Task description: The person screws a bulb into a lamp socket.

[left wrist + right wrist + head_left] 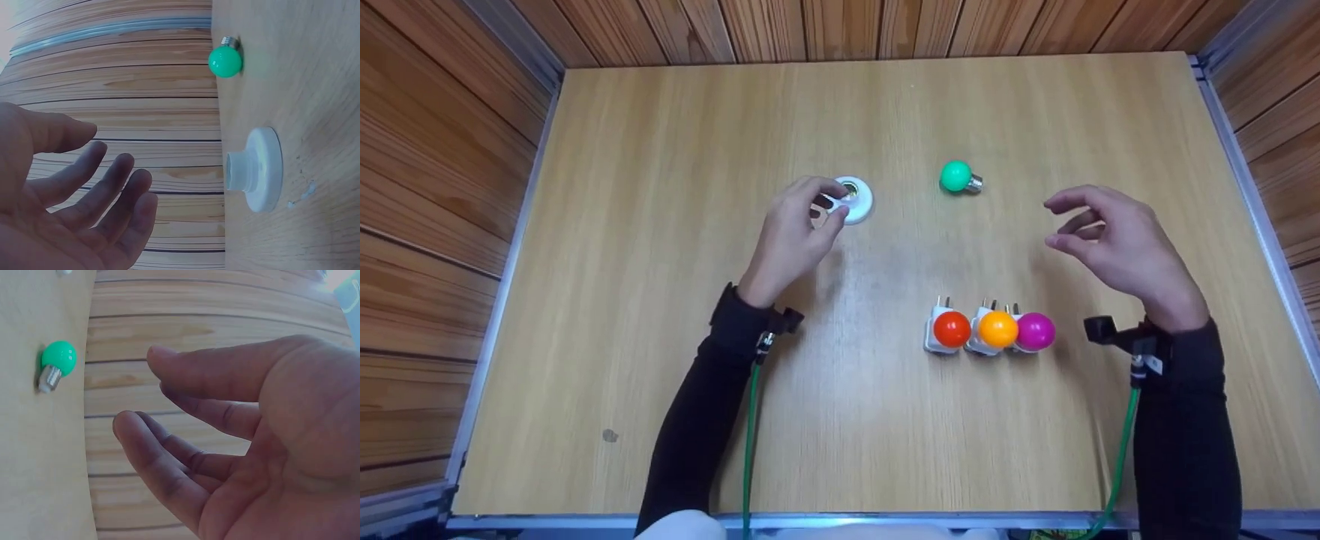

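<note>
Above the table, my left hand (795,232) hovers by a round white lamp socket (861,204), its fingers loosely bent and holding nothing. The left wrist view shows that hand apart from the socket (264,169), which stands on its flat base with its opening facing up. A green light bulb (957,177) with a silver screw base lies on its side to the right of the socket. Farther right, my right hand (1125,240) is raised over the table with relaxed fingers. Nothing is between its thumb and fingers in the right wrist view, where the green bulb (59,359) lies beyond the fingertips.
A red bulb (952,329), an orange bulb (998,329) and a magenta bulb (1036,331) stand side by side in white plug-in holders, nearer the front. Wooden panel walls (840,30) enclose the table (697,135) at the back and sides. Green cables (751,442) trail from both wrists.
</note>
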Demonstrator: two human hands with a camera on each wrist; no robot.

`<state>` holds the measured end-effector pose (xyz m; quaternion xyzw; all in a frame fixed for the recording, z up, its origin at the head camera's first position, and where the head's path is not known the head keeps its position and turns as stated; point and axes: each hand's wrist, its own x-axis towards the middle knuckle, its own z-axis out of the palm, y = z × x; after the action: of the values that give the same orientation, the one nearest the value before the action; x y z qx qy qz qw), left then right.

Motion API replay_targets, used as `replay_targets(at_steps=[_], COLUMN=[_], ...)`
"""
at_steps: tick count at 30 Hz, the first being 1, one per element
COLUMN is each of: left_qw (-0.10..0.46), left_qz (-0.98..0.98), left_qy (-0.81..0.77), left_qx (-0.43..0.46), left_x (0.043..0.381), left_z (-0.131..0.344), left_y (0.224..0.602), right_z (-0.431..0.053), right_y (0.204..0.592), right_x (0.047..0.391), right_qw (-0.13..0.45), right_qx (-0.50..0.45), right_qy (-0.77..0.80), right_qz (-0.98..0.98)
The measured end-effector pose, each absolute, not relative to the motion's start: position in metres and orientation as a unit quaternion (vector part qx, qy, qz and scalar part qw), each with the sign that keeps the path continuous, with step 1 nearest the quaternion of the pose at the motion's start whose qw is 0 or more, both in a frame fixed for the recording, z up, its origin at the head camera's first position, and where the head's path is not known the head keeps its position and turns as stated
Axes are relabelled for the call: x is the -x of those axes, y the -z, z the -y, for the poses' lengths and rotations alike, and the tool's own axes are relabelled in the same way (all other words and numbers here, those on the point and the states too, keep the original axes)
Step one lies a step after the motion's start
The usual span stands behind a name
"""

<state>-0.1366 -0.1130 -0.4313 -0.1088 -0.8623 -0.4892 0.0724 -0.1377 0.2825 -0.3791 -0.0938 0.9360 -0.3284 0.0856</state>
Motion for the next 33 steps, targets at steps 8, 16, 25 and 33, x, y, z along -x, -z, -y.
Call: replay_targets(at_steps=[8, 16, 25, 33], left_qw=[0.058, 0.028, -0.043, -0.109], left_qz=[0.865, 0.89, 0.926, 0.958], left_qy=[0.492, 0.451, 0.371, 0.262], left_qx=[0.079, 0.063, 0.059, 0.031], left_x=[0.151, 0.175, 0.197, 0.209], left_z=[0.115, 0.108, 0.095, 0.095], left_y=[0.439, 0.45, 0.461, 0.468], right_z=[-0.254, -0.239, -0.222, -0.201], right_y=[0.379, 0.395, 0.426, 0.445], right_x=[0.192, 0.238, 0.266, 0.274], right_qw=[0.124, 0.156, 0.139, 0.154], right_qx=[0.133, 0.169, 0.191, 0.207], right_qy=[0.312, 0.294, 0.265, 0.228], right_qz=[-0.932, -0.928, -0.935, -0.939])
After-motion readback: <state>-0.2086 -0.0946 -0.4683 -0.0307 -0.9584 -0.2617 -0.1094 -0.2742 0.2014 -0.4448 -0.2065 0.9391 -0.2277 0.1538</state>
